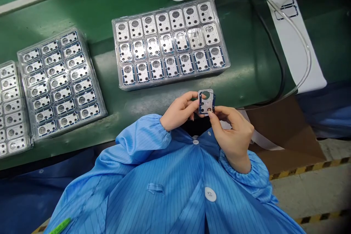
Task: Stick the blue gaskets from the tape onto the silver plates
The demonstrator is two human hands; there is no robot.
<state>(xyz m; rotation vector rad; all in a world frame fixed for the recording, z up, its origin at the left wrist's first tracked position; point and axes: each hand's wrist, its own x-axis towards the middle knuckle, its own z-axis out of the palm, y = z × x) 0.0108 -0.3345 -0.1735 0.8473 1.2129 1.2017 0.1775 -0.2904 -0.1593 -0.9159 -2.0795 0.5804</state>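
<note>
Both hands pinch one small metal plate — flat, silvery, blue-edged (with round holes) — left hand at its left edge, right hand at its lower right, above the green worktop, just before a clear plastic tray of like plates.

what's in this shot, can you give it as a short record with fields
left hand: left hand pinches the left edge of a small metal plate
right hand: right hand grips the same plate at its lower right corner
near tray: clear tray of similar plates on the green table
other trays: two more trays at the left
clothing: blue coat sleeves
</note>
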